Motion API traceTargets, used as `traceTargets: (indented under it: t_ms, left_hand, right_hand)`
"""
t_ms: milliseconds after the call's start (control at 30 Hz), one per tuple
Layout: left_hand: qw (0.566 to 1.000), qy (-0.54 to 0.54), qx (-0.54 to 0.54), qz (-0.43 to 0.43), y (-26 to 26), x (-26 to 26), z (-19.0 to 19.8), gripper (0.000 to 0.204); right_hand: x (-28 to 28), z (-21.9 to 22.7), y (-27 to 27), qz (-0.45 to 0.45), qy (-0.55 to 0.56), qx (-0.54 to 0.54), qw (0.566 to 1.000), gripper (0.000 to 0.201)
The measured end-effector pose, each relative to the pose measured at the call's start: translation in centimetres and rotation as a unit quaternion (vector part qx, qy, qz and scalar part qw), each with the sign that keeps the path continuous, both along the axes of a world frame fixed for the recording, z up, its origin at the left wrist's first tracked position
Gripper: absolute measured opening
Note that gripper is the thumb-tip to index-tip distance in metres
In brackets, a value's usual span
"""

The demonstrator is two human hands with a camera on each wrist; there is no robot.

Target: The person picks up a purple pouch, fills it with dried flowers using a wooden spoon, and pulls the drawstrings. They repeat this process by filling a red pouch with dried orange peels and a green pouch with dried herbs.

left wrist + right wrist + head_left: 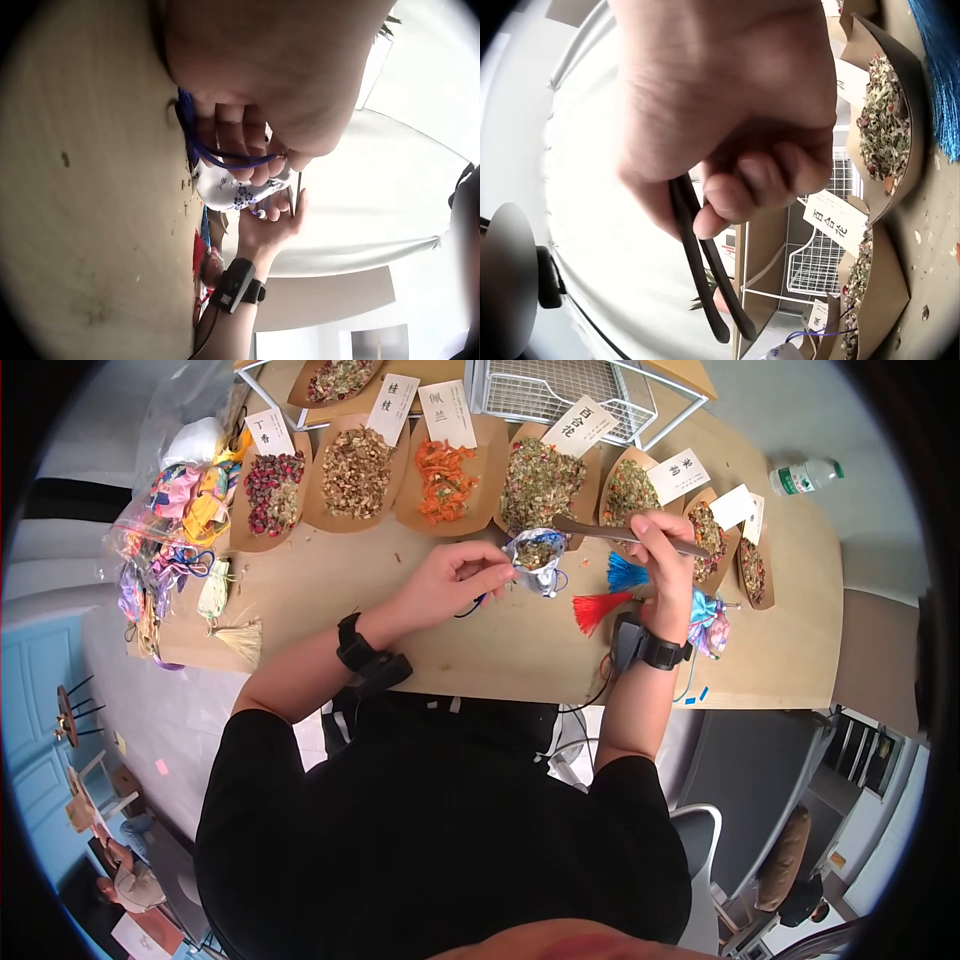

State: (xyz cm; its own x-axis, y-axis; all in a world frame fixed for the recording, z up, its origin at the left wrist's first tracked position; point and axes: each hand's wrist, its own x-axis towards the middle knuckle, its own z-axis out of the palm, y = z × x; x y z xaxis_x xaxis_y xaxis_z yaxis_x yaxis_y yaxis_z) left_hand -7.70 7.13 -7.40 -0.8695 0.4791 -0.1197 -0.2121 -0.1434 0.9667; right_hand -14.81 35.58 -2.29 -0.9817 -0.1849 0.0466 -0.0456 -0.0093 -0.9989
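Note:
My left hand [455,582] pinches the rim of a small white cloth pouch [545,582] with blue flowers, standing open at the top with dried herbs [538,553] inside. A purple-blue cord [225,159] hangs along the fingers in the left wrist view. To the right, my right hand [663,555] grips dark brown tongs [605,532], whose tips reach over the herb trays just above and behind the pouch. Seen from the right wrist, the two prongs of the tongs [694,259] stand slightly apart with nothing between their tips.
Paper trays of dried flowers and herbs with name cards line the back, among them an orange-filled tray [446,480]. At left lies a plastic bag of colourful sachets [190,490]. Red [600,612] and blue tassels, a bottle [806,477] and a wire basket [560,395] are around.

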Motion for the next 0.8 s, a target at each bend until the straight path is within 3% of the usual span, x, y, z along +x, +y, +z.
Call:
traceTargets:
  t_ms: [167, 300, 400, 500, 633, 733, 800]
  left_hand:
    - [1.0, 0.01, 0.025, -0.007, -0.2, 0.4, -0.3, 0.018]
    - [0.997, 0.021, 0.069, -0.006, -0.1, 0.5, -0.3, 0.017]
    - [0.996, 0.038, 0.085, 0.0, -0.2, 0.4, -0.6, 0.016]
    - [0.996, 0.048, 0.076, 0.005, -0.3, 0.3, -0.8, 0.015]
    - [0.996, 0.045, 0.082, 0.008, -0.3, 0.4, -0.8, 0.012]
    - [0.997, 0.03, 0.073, -0.006, -0.4, 0.4, -0.4, 0.011]
    - [0.997, 0.008, 0.076, 0.001, -0.4, 0.4, -0.4, 0.011]
  right_hand:
    - [0.8, 0.5, -1.6, 0.112, 0.088, 0.115, 0.983, 0.03]
    - [1.0, 0.6, -3.0, 0.14, 0.129, 0.209, 0.959, 0.032]
    - [1.3, 1.6, -2.9, 0.119, 0.128, 0.179, 0.968, 0.033]
    - [1.2, 1.0, -1.6, 0.092, 0.127, 0.083, 0.984, 0.032]
    - [1.5, 1.7, -2.7, 0.154, 0.124, 0.169, 0.965, 0.031]
    - [1.5, 1.7, -2.8, 0.147, 0.107, 0.178, 0.967, 0.032]
    - [0.8, 0.4, -0.7, 0.093, 0.116, 0.125, 0.981, 0.032]
